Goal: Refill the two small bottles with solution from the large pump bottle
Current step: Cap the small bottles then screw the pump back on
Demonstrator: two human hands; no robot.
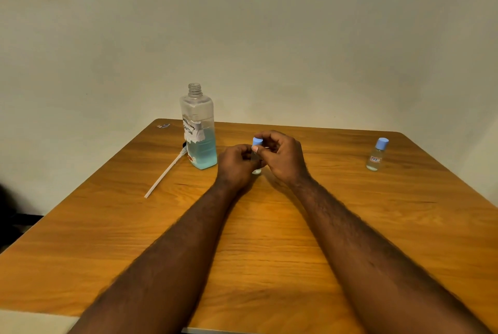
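Observation:
A small clear bottle point(256, 170) with a blue cap point(257, 141) stands at the table's middle, mostly hidden by my hands. My left hand point(237, 165) wraps its body. My right hand point(283, 157) pinches the blue cap with thumb and fingers. The large bottle point(199, 129) stands upright just left of my hands, its neck uncapped, about half full of blue solution, with a torn white label. Its pump with a long white tube point(164, 174) lies flat on the table to its left. The second small bottle point(376, 154), capped in blue, stands far right.
The wooden table point(269, 239) ends against a plain wall. A small sticker point(163, 125) lies at the far left corner. A pale surface point(32, 323) shows at the lower left beyond the table's edge.

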